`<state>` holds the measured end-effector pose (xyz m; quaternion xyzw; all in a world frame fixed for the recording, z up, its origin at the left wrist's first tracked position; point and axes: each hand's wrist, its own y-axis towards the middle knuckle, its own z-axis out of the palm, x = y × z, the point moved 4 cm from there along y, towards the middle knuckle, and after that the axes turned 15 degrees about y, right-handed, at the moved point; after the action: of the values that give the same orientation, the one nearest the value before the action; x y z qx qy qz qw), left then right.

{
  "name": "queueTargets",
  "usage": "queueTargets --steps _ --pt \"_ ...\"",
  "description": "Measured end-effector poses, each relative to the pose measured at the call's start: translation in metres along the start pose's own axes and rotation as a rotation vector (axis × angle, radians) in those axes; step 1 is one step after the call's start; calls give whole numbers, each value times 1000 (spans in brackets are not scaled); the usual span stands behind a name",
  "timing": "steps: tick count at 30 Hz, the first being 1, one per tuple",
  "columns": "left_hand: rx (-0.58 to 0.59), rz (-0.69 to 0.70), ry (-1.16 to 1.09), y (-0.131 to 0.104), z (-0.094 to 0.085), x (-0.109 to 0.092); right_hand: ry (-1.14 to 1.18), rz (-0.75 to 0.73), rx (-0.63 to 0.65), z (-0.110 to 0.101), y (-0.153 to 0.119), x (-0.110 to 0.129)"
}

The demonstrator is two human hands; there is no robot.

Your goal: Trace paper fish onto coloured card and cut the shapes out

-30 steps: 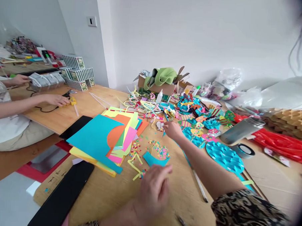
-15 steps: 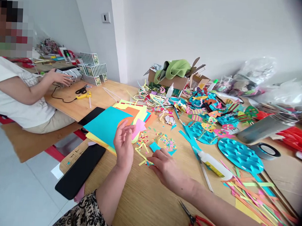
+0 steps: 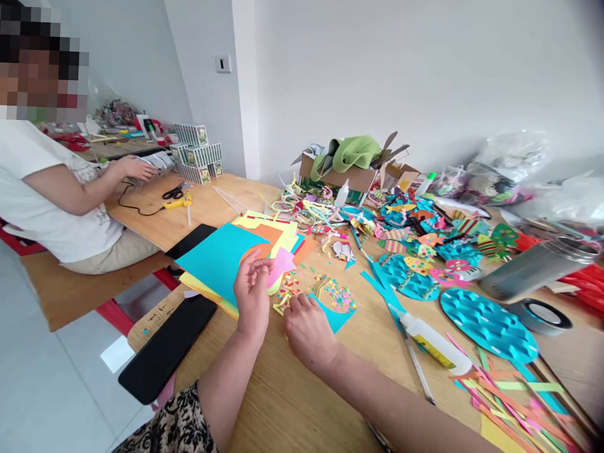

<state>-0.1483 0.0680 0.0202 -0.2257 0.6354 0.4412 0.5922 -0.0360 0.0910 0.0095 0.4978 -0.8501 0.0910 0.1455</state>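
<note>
My left hand (image 3: 253, 294) is raised at the front of the paper stack, fingers curled in and thumb near the index finger; anything between them is too small to make out. A pink paper piece (image 3: 281, 266) shows just behind its fingertips. My right hand (image 3: 312, 334) is low over the table with its fingers bunched downward, hiding what they pinch. Beside those fingers are yellow paper strips (image 3: 280, 308) and a blue paper scrap (image 3: 342, 320). Tiny coloured paper bits (image 3: 340, 295) are scattered behind. Blue sheet (image 3: 215, 259) tops the stack.
A black phone (image 3: 166, 351) lies at the left edge. On the right are a glue bottle (image 3: 437, 342), a blue oval board (image 3: 488, 325), a tape roll (image 3: 541, 315), a metal flask (image 3: 540, 267) and paper strips (image 3: 519, 403). Another person (image 3: 73, 190) sits at left, near a yellow glue gun (image 3: 177, 202).
My right hand has drawn left, closer to my left hand, over the yellow strips. Its forearm now covers most of the red-handled scissors. My left hand keeps its pose; the view has shifted slightly.
</note>
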Motion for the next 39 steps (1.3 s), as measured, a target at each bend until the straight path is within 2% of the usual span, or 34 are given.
queueTargets --steps 4,10,13,15,20,25,28,31,35,39 --pt "-12 -32 -21 0 -2 -3 88 122 -101 -18 8 -22" --pt "-1 -55 -47 -1 -1 3 278 413 -305 -70 35 -98" --pt "7 -52 -56 -2 0 4 317 525 -386 -82 49 -131" --pt "23 -42 -50 -2 1 4 329 576 -415 -83 57 -143" --pt "57 -18 -10 -3 1 5 352 552 -377 -83 66 -139" --pt "145 -5 59 -5 9 9 375 421 -240 -85 40 -123" --pt "300 57 195 -10 19 11 394 384 -96 -71 15 -119" --pt "457 194 386 -19 29 13 382 369 -2 -51 -1 -117" --pt "465 299 505 -23 31 18 336 360 20 -30 -3 -110" --pt "456 245 510 -20 30 23 332 372 6 -21 3 -105"
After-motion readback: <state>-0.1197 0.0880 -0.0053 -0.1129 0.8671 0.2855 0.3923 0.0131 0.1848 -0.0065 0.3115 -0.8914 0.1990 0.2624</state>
